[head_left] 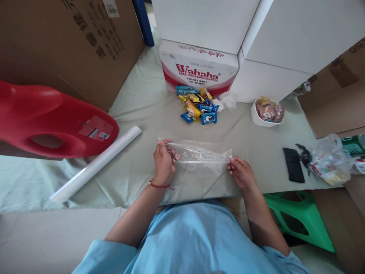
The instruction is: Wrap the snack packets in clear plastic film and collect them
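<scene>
A clear plastic bag [199,156] is stretched flat between my hands over the pale green cloth. My left hand [164,161] pinches its left end, fingers closed on the film. The right end of the bag is pinched by my right hand [241,171]. A red thread bracelet circles my left wrist. Beyond the bag lies a small pile of wrapped snacks [198,106] in blue and yellow packets.
A white roll [95,165] lies to the left beside a big red jug [51,121]. A white bowl of wrapped sweets [266,112], a black phone [293,164] and a filled plastic bag [330,160] sit right. Cardboard boxes and a Wahaha carton [198,68] stand behind. A green stool [302,217] is low right.
</scene>
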### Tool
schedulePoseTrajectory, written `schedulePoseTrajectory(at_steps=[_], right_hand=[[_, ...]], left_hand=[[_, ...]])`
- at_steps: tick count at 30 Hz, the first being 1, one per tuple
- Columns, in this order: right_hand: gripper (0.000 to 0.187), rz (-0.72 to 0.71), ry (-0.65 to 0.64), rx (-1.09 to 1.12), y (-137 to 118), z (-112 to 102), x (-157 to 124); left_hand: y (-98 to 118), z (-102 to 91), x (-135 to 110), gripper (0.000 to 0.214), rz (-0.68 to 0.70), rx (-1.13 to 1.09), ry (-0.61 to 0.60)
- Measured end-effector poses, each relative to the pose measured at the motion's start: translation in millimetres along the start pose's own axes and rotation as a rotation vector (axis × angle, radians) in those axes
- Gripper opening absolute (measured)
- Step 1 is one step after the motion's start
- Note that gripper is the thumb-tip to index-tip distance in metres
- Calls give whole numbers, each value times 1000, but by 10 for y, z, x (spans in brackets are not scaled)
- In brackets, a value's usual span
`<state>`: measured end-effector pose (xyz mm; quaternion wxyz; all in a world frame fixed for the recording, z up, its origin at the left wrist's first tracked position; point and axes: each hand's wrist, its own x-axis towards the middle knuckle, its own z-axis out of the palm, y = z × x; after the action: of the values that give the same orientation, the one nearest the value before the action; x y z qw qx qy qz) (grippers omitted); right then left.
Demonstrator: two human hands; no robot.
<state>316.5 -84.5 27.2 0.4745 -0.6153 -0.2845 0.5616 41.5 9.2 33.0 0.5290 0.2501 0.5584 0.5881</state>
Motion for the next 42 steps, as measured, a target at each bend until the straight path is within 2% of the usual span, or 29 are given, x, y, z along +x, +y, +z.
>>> schedulePoseTrajectory(at_steps=[3, 5, 7, 9, 11, 13, 17, 20, 23, 26, 29, 31, 33, 34, 37, 38, 39, 40, 42], right_hand=[[50, -106, 106, -246, 42, -216, -48], [52, -270, 231, -456, -4, -312, 10], [51, -421, 293, -628, -94, -327, 146], [48, -478, 238, -743, -183, -261, 328], [41, -442, 133, -794, -234, -148, 501], [35, -341, 55, -742, -236, -35, 615], [34, -220, 13, -481, -178, 78, 640], [37, -197, 25, -215, -186, 53, 605], [45, -123, 31, 20, -247, -38, 644], [51, -80, 91, 13, -313, -156, 779], [45, -101, 162, -134, -355, -233, 971], [41, -137, 166, -243, -379, -239, 1108], [38, -192, 142, -351, -418, -219, 1242], [38, -220, 128, -396, -447, -208, 1305], [41, -296, 140, -392, -554, -211, 1447], [46, -322, 174, -347, -582, -228, 1468], [51, -349, 222, -298, -599, -251, 1468], [55, -372, 278, -264, -597, -273, 1445], [59, -377, 375, -299, -528, -294, 1325]], left_hand=[[-31, 11, 10, 54, -95, -20, -50], [-50, 12, -1, 56, -176, -57, -133], [-66, -2, -25, 59, -234, -108, -247], [-84, -31, -62, 58, -258, -155, -343], [-113, -66, -110, 59, -261, -148, -397], [-155, -86, -162, 60, -242, -52, -410], [-224, -50, -228, 42, -196, 130, -340], [-212, -26, -215, 44, -204, 97, -268], [-152, -92, -171, 44, -239, 158, -335], [-85, -258, -133, 44, -249, 281, -405], [-46, -464, -127, 47, -192, 385, -385], [-36, -589, -145, 47, -155, 496, -365], [-19, -687, -178, 41, -52, 687, -306], [2, -723, -195, 37, 56, 798, -249], [128, -762, -218, 39, 523, 1078, -91], [185, -745, -206, 38, 668, 1134, -110], [241, -710, -181, 33, 780, 1172, -182], [289, -657, -142, 30, 856, 1193, -296], [339, -504, -25, 30, 913, 1192, -572]])
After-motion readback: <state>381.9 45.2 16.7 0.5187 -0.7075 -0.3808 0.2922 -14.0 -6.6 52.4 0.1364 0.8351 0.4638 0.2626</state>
